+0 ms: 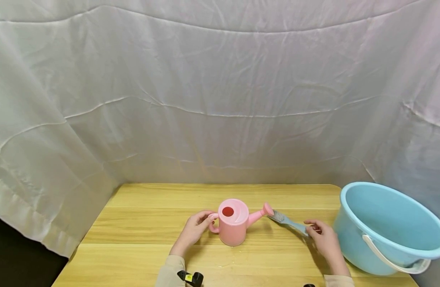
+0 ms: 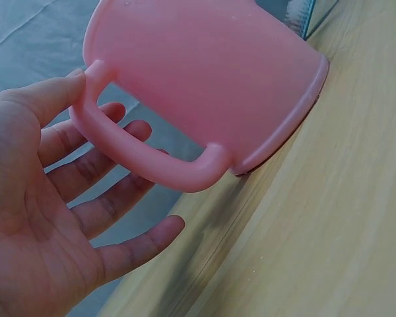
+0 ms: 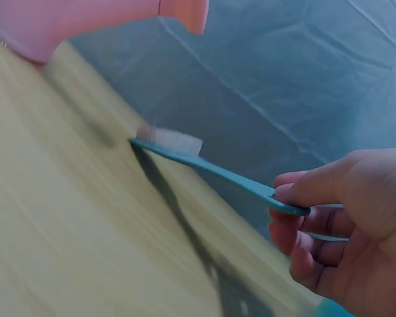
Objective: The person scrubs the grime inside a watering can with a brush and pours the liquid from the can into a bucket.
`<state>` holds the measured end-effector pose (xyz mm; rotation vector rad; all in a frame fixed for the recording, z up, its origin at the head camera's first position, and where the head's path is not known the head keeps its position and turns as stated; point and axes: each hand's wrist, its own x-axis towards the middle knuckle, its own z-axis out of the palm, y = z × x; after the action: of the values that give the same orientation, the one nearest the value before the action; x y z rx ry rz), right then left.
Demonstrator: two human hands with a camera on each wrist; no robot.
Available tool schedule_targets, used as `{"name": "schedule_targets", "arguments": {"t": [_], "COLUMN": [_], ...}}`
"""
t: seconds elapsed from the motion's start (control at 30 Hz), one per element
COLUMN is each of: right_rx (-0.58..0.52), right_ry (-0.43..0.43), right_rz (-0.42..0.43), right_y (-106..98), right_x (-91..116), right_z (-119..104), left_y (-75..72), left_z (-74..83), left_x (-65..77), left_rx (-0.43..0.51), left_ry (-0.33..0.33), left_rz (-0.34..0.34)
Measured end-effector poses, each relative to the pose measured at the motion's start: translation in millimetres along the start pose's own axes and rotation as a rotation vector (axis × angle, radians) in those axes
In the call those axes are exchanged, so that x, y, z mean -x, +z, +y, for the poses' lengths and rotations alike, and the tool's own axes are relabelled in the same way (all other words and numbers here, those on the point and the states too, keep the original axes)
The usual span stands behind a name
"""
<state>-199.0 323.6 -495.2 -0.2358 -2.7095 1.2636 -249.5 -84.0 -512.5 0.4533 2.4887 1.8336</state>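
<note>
A pink watering can point(image 1: 232, 227) stands upright on the wooden table, its spout toward the right. My left hand point(image 1: 195, 228) holds the can's handle point(image 2: 145, 158); in the left wrist view the thumb lies on its upper end and the fingers are behind it. A light blue scrub brush point(image 1: 289, 223) with pale bristles point(image 3: 171, 140) is in my right hand point(image 1: 324, 239), thumb and fingers pinching the end of its handle. Bristles face up, and the brush slants with its head low at the tabletop. In the head view the brush head appears close beside the spout's rose.
At the right edge of the table point(image 1: 134, 255) stands a large light blue bucket point(image 1: 367, 251), its white handle hanging down at the front. Grey curtains point(image 1: 220, 139) surround the table at the back and sides. Small wet spots show on the wood before the can.
</note>
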Motion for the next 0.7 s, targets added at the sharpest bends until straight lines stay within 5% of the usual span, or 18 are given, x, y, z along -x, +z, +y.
{"name": "schedule_targets", "arguments": {"t": [0.23,0.43,0.7], "right_rx": [-0.374,-0.649,-0.698], "right_ry": [0.105,0.094,0.001], "right_rz": [0.058,0.072,0.042], "right_y": [4,4,5], "right_x": [-3,-4,-3], "right_z": [-9,-13,-17], "left_y": [0.9,-0.8,-0.8], "left_z": [2.1,-2.5,-0.3], "left_x": [0.4,-1.2,0.0], "left_rx": [-0.011,0.023,0.031], "left_ry": [-0.009,-0.001,0.002], "left_rz": [0.003,-0.010,-0.007]}}
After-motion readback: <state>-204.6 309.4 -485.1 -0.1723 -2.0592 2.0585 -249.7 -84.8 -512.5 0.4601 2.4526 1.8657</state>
